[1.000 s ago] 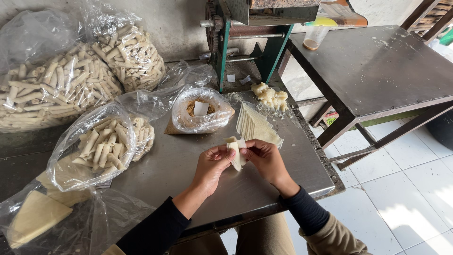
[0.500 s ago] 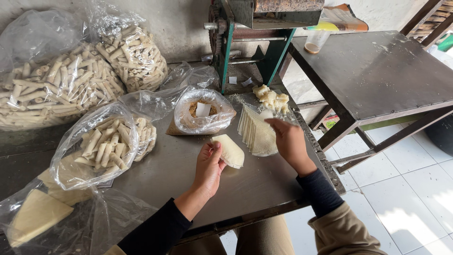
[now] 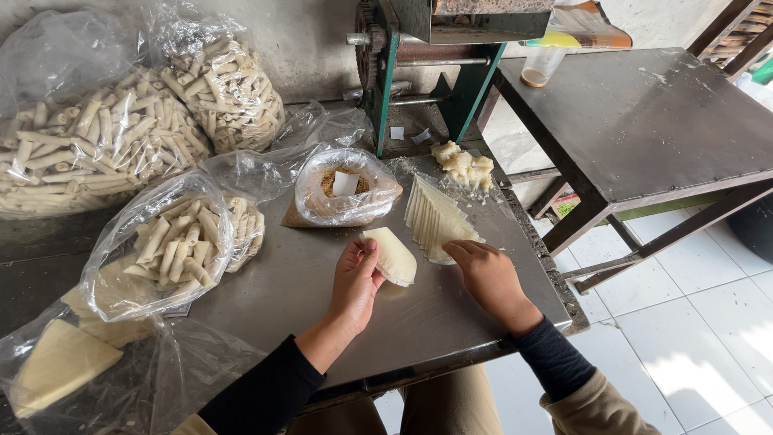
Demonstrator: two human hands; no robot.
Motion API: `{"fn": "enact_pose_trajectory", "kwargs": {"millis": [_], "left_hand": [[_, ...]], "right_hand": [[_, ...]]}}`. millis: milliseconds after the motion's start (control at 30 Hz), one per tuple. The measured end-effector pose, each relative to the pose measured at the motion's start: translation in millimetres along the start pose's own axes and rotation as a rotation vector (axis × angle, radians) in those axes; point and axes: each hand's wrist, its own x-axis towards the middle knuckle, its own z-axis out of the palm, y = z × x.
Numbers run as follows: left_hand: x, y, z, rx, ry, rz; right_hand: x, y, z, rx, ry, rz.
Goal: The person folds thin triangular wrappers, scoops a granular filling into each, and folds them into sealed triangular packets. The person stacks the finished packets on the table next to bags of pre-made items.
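The right hand (image 3: pixel 489 278) has drawn back from the fanned stack of pale triangular wrappers (image 3: pixel 435 219), fingers loosely curled, holding nothing. The left hand (image 3: pixel 357 282) pinches a pale folded wrapper (image 3: pixel 393 256) above the grey metal table (image 3: pixel 282 282).

Beyond your work you have clear bags of pale rolled sticks (image 3: pixel 88 153) at the back left, a bag of brown filling (image 3: pixel 342 193), a green-framed machine (image 3: pixel 427 56), dough scraps (image 3: pixel 463 165) and a second dark desk (image 3: pixel 644 121) on the right.
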Motion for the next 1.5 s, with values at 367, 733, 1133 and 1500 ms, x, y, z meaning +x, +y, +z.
{"fn": "enact_pose_trajectory", "kwargs": {"millis": [367, 733, 1133, 1500], "left_hand": [[-2.8, 1.6, 2.7, -0.004, -0.013, 0.0], [-5.8, -7.0, 2.7, 0.066, -0.15, 0.027], [-4.0, -2.4, 1.3, 0.105, -0.046, -0.008], [-1.5, -4.5, -0.5, -0.085, 0.019, -0.004]], "right_hand": [[3.6, -13.7, -17.8, 0.022, -0.042, -0.006], [17.0, -73.1, -19.7, 0.783, -0.082, 0.247], [19.4, -76.5, -2.7, 1.029, 0.012, 0.269], [35.1, 10.2, 13.7, 1.055, 0.208, 0.523]]}}
